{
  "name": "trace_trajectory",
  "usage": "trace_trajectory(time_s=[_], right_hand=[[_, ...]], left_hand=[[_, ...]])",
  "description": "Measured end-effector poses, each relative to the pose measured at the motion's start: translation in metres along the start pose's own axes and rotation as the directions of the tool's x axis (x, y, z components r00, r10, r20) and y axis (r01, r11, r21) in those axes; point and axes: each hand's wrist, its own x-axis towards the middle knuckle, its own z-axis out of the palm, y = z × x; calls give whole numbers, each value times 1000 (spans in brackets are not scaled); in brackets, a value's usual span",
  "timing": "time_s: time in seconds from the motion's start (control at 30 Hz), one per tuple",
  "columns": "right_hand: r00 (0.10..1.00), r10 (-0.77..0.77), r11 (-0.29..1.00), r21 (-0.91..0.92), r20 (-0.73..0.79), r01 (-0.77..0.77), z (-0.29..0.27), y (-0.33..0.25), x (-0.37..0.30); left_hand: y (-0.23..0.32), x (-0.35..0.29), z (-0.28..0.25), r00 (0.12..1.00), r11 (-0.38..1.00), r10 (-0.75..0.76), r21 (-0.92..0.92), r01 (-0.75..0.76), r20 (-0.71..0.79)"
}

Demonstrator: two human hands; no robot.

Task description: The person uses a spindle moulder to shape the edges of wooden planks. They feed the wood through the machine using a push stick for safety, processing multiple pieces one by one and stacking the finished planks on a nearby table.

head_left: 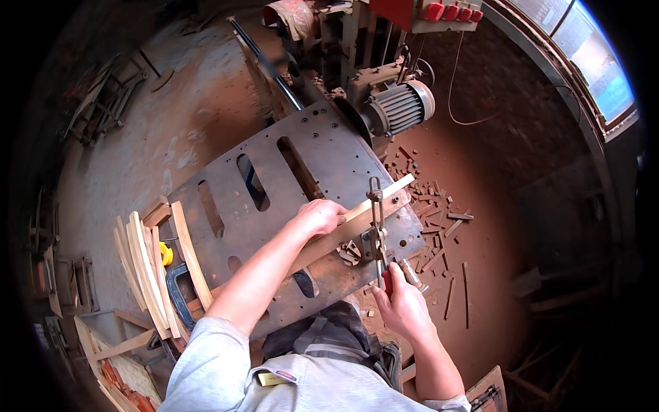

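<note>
A pale wooden strip [390,190] lies along the far side of a longer, darker wooden board [343,232] on a metal machine table [268,154]. My left hand [321,218] is closed on the strip's near-left end, fingers bent down over it. Across the strip and board stands a slotted metal bracket [377,206] with linked joints. Its metal lever [379,271] points down toward me, and my right hand [403,302] is closed around it. Part of the grip is hidden behind my fingers. Beside it, a metal cylinder [410,273] sticks out from the table edge.
Several wooden strips [147,275], a blue C-clamp [180,295] and a yellow tape measure [166,253] sit at the table's left end. A motor [405,108] stands beyond the far edge. Offcuts [439,220] litter the floor to the right. Long slots [298,168] pierce the tabletop.
</note>
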Motion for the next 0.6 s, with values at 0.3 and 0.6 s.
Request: trace_trajectory(time_s=[0.3, 0.6], right_hand=[[998, 53, 986, 158, -32, -48, 1, 3, 2], [994, 55, 986, 151, 92, -68, -12, 8, 15]], left_hand=[[-20, -15, 23, 971, 997, 56, -45, -68, -231], [-177, -245, -5, 471, 693, -572, -88, 716, -671]])
